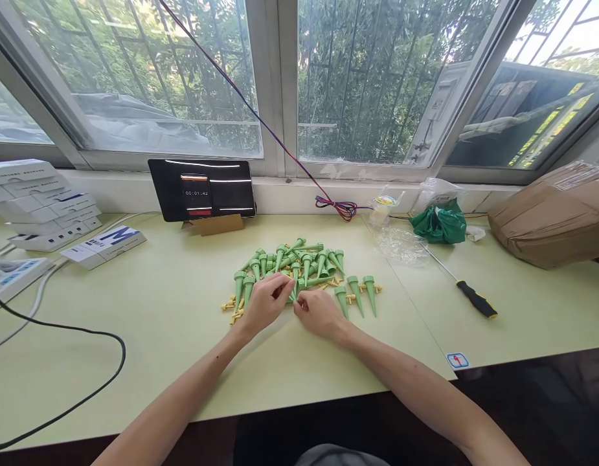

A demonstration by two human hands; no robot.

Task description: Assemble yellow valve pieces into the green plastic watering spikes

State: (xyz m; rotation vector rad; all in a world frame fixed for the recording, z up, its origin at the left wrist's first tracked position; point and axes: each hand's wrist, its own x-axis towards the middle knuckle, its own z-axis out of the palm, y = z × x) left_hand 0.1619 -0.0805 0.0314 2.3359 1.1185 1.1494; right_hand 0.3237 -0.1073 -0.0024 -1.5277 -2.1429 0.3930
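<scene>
My left hand (267,303) is closed in a pinch at the front edge of a pile of green watering spikes (306,266). A narrow green spike part (293,296) shows at its fingertips. Close by on the right, my right hand (321,313) is also closed, its fingertips meeting near that same part; what they grip is hidden. Beside the right hand lie three capped green spikes (370,294) with small yellow valve pieces (378,288) at their sides. More small yellow pieces (227,304) are scattered at the left of the pile.
Behind the pile, a tablet (202,189) with a timer leans on a cardboard stand (216,224). White boxes (41,200) and cables are at left. A screwdriver (476,299), green bag (440,223), clear plastic wrap (401,246) and large brown package (552,217) are at right.
</scene>
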